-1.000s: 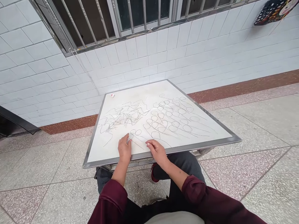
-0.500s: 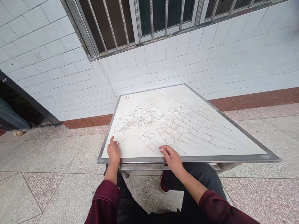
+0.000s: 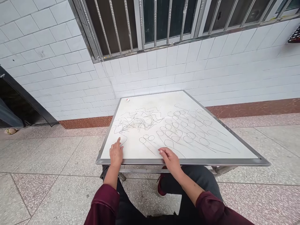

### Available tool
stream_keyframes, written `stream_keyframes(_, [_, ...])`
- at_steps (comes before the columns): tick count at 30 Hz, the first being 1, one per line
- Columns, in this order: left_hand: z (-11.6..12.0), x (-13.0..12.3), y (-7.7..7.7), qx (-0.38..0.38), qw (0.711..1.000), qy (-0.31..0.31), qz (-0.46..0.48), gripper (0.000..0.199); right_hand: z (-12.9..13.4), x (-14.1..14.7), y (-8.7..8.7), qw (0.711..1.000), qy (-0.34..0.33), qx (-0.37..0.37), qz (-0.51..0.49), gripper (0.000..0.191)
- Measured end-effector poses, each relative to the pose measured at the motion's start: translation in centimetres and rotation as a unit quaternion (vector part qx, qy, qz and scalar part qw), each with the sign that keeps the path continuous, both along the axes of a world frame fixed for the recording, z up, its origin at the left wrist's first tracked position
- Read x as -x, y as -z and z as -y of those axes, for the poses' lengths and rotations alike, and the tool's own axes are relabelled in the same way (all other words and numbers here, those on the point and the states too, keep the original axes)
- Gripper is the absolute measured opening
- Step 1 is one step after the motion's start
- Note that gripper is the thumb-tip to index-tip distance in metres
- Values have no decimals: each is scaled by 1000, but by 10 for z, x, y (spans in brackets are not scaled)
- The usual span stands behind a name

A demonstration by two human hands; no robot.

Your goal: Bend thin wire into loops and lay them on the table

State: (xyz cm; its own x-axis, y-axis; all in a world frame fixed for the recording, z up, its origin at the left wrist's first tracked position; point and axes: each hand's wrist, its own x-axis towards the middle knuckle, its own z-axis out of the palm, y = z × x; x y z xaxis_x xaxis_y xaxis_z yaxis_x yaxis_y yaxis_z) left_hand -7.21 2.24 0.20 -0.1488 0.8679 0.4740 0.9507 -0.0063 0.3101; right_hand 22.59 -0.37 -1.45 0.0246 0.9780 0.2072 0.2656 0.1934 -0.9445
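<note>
On the white desk [image 3: 152, 99] with grey metal edging, the left hand [image 3: 116, 155] has loosely extended fingers beside a thin, dark, curved wire [image 3: 126, 139]; the right hand [image 3: 171, 160], fingers drawn together, nears thin, dark looped wires [image 3: 174, 131], its grip impossible to tell.

Barred windows [image 3: 169, 22], tiled wall [image 3: 199, 72] and terrazzo floor [image 3: 72, 193] suggest a building's walkway.

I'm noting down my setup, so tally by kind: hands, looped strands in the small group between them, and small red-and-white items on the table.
Left hand and right hand: 2
Looped strands in that group: 3
Red-and-white item: 1
Total: 6
</note>
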Motion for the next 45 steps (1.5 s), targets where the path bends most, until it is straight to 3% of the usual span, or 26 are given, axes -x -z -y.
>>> stream_keyframes(16, [-14,-8,-1,6,997,40,-70,48,-4,6,-4,999,24,-34,10,35])
stream_keyframes(24, [-15,-8,-1,-7,996,25,-84,48,-5,6,-4,999,31,-28,-2,35])
stream_keyframes(33, [-18,-7,2,14,992,77,-102,51,-4,7,-6,999,40,-18,-12,35])
stream_keyframes(45, [-11,-8,1,-86,990,108,-31,48,-5,8,-5,998,49,-22,-16,33])
